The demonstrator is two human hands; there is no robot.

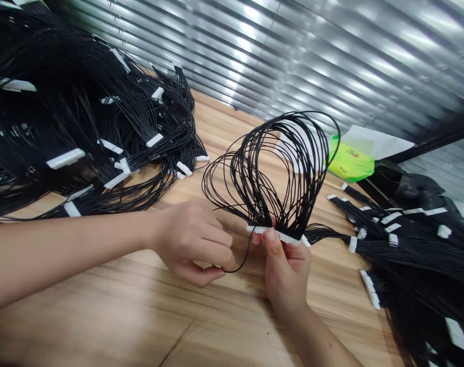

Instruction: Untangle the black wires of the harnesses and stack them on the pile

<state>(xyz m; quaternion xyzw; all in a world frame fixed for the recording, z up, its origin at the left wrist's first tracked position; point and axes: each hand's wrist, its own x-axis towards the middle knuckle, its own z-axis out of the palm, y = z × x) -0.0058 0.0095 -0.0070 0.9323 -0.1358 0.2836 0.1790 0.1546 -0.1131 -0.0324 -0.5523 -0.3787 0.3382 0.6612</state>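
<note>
Wood-grain workbench: left hand pinching one thin black wire, right hand closed on stiff white plastic connector strip; wires light and limp, firmest hold at strip.

Two hands are in play, one left hand and one right hand, above a single wooden table. The right hand grips one white connector strip, with dozens of black wires looped above it (too many to count from here). The left hand pinches one black wire. There are two wire heaps: the left heap shows roughly fifteen white connectors, the right heap about ten. One green packet lies beyond.
</note>
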